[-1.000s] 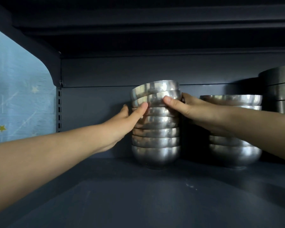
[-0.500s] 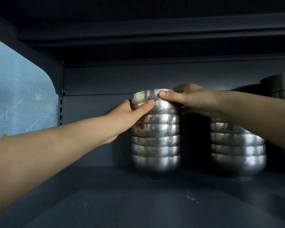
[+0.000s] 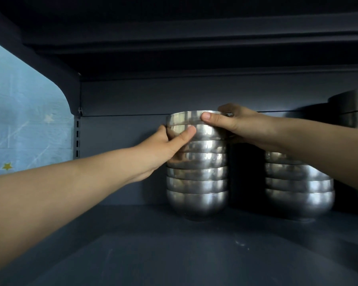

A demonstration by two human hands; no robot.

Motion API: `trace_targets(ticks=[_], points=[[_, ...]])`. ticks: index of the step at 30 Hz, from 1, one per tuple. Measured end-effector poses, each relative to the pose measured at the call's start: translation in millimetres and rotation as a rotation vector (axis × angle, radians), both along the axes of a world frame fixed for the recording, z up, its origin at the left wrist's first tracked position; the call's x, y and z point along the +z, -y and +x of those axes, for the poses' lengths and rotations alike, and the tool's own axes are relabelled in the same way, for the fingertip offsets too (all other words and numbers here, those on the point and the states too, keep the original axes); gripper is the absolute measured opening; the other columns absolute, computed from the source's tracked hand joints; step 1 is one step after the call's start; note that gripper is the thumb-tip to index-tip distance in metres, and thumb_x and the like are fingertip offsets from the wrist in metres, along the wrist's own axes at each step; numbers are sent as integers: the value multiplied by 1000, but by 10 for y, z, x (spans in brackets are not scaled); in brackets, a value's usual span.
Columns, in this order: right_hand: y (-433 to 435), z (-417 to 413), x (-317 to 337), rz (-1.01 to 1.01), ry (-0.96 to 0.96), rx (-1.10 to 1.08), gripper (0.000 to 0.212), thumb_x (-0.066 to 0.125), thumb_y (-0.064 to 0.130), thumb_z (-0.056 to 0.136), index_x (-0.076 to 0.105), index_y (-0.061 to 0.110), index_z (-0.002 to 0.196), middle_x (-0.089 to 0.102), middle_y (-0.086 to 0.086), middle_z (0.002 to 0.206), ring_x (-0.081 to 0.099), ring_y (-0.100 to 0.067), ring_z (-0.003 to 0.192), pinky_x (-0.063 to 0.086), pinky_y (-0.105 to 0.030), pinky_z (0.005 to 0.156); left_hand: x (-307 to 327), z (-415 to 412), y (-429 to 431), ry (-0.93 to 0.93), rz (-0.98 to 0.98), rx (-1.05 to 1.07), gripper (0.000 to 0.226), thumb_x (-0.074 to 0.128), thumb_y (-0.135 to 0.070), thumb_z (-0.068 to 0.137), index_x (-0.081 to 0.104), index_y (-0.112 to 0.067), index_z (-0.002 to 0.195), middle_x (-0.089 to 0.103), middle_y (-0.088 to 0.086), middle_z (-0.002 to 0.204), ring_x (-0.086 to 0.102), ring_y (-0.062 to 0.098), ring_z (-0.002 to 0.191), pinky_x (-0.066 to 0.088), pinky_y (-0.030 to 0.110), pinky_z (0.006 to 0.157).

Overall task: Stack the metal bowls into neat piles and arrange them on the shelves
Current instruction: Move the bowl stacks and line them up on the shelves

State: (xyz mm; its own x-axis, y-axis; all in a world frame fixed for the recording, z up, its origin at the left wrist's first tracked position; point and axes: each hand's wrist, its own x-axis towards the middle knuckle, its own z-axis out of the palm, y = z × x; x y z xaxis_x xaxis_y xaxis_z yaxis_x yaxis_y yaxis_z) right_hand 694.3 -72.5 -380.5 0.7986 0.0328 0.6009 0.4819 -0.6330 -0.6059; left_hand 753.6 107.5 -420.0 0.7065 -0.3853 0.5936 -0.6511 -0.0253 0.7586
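On the dark shelf point(image 3: 132, 254), your bowl stack point(image 3: 197, 182) stands near the back. Left hand point(image 3: 163, 145) is wrapped round its upper bowls, right hand point(image 3: 238, 123) pinching the top bowl point(image 3: 184, 119). Polished steel's probably slick and light, so hold by the rims.

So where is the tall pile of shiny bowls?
In the head view, the tall pile stands centre on the shelf, left hand and right hand gripping its top, a shorter pile to its right.
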Motion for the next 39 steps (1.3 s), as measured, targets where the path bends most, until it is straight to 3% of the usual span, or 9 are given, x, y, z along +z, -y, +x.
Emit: trace_targets(ticks=[3,7,13,16,21,29,32,36,39], points=[[-7,13,9,3,-47,-4,83,65,79,45,51,24,107,58,8,104,57,-13,97,49,-30,75,-20,1,3,13,12,-3,99,69,-70,50,47,-3,120,60,-3,84,58,7,65,49,29,71],[36,59,-29,-34,-94,-11,93,61,88,43,57,30,116,63,7,117,59,-16,108,50,-39,91,-45,-2,21,-19,-40,-28,85,67,-61,48,45,-12,114,62,2,103,63,14,88,54,36,82],[12,30,-29,-36,-70,3,85,61,86,44,61,28,107,64,6,110,59,-17,106,47,-32,80,-51,38,16,-26,-24,-75,35,61,-39,74,43,-19,96,57,-5,86,53,5,66,49,21,66],[25,29,-25,-4,-87,18,90,64,82,44,56,32,118,62,9,120,57,-14,112,48,-34,84,-46,34,-4,-32,-15,-61,27,60,-35,80,41,-19,92,57,-6,81,51,4,61,46,19,62],[1,-6,-48,59,-96,47,120,72,74,42,29,28,145,45,13,133,47,-14,122,44,-32,89,-56,-28,-18,-12,-8,-61,68,62,-52,57,41,-15,109,60,-7,84,55,6,68,49,24,71],[-34,-71,-62,121,-97,61,118,70,63,50,15,31,149,48,18,107,48,-11,108,42,-36,92,-110,-18,-64,-52,42,-42,90,63,-71,54,39,-26,128,61,-8,116,60,13,110,37,39,108],[-11,-67,-92,107,-102,56,124,80,69,42,25,26,145,56,10,116,53,-16,114,45,-43,96,-158,38,-119,-82,54,-44,95,66,-71,58,35,-24,135,57,-10,124,52,11,121,32,38,112],[24,-60,-189,59,-137,74,102,86,60,37,44,26,123,61,-1,118,61,-20,109,48,-45,97,-273,86,-160,-77,86,-58,134,75,-79,30,28,-23,143,54,-6,135,47,12,127,31,38,113],[40,-25,-248,21,-140,54,104,87,60,31,48,21,119,62,-3,121,62,-22,110,49,-45,99,-350,95,-135,-65,84,-102,119,77,-76,28,44,-22,130,61,-5,125,56,13,118,36,39,109]])
